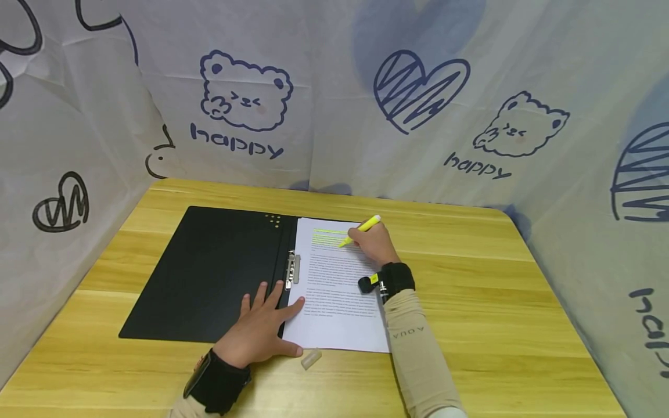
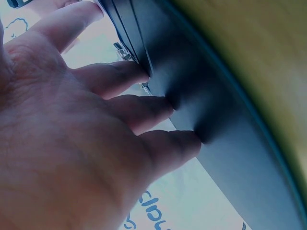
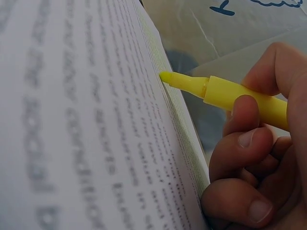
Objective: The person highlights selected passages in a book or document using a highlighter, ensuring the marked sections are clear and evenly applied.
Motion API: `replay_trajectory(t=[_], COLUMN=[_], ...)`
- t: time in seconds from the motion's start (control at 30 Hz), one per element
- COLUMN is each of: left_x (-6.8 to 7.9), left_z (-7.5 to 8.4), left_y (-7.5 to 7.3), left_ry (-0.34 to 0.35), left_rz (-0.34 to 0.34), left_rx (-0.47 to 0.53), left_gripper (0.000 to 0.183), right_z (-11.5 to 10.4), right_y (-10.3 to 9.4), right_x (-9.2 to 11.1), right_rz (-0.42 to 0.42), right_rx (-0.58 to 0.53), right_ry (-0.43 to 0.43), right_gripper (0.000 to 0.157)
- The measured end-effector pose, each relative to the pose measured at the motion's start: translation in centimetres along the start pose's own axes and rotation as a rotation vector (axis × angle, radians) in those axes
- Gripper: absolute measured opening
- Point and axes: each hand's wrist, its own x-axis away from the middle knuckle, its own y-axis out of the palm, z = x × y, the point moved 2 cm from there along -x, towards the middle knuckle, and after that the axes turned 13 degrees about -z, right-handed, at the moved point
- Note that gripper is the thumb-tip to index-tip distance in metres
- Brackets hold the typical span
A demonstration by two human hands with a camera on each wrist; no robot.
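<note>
My right hand (image 1: 375, 242) pinches a yellow highlighter (image 3: 247, 98), its tip touching the printed paper (image 1: 340, 331) near the top. Several lines there carry yellow marking (image 1: 328, 237). The paper lies on the right side of an opened black folder (image 1: 225, 273), beside its metal clip (image 1: 292, 270). With fingers spread, my left hand (image 1: 258, 331) rests across the folder's spine and the paper's lower left edge. In the left wrist view its fingertips (image 2: 189, 141) touch the black cover. A translucent cap (image 1: 311, 359) lies on the table just below the paper, near the left thumb.
The folder lies on a wood-grain table (image 1: 486, 302). Pale cloth (image 1: 334, 104) with drawn bears, hearts and lettering hangs behind the table and along both sides. Each wrist wears a black band (image 1: 398, 277), and a small black device juts over the paper from the right one.
</note>
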Motion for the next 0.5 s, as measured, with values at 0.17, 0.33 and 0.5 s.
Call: replay_trajectory(t=[0.17,0.33,0.5], left_x=[0.04,0.02,-0.05], left_z=[0.01,-0.06,-0.13], left_y=[-0.02,0.0,0.07], left_ry=[0.002,0.002,-0.002], left_rz=[0.0,-0.001,-0.003], left_rx=[0.0,-0.003,0.0], left_gripper=[0.093,0.093,0.093], right_z=[-0.08,-0.11,-0.11], right_y=[-0.18,-0.36,-0.48], right_x=[0.02,-0.01,0.06], right_rz=[-0.004,-0.006,0.002], right_rx=[0.002,-0.001,0.008], right_ry=[0.015,0.044,0.043], right_gripper=[0.023,0.024,0.025])
